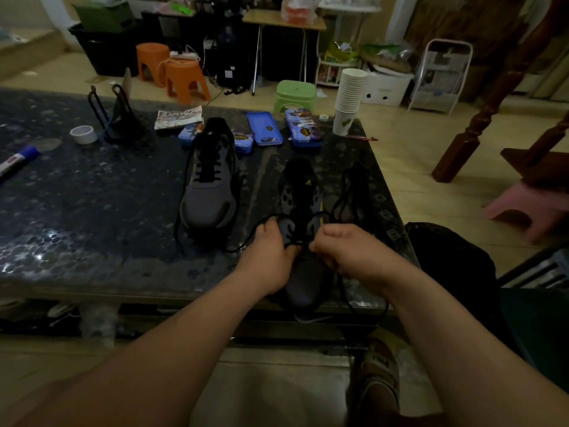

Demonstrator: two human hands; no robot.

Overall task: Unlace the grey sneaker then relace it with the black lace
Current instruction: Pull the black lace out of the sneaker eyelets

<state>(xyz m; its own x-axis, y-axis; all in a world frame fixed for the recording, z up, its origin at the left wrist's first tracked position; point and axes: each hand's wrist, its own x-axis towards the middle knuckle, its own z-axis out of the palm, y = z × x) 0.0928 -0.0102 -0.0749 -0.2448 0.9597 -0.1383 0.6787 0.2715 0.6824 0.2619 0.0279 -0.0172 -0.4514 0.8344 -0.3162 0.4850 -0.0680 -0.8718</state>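
Note:
A grey sneaker lies at the near right edge of the dark speckled table, toe toward me, tongue open. A black lace runs through its lowest eyelets and trails in loops to the right and left. My left hand pinches the lace on the left side of the eyelets. My right hand pinches it on the right side. The fingertips of both hands almost meet over the shoe's middle. A second grey sneaker, fully laced in black, stands further left.
Blue tins and a stack of paper cups sit behind the shoes. A tape roll, a black stand and a marker lie at the left. Stools stand on the floor beyond. A black bag is at my right.

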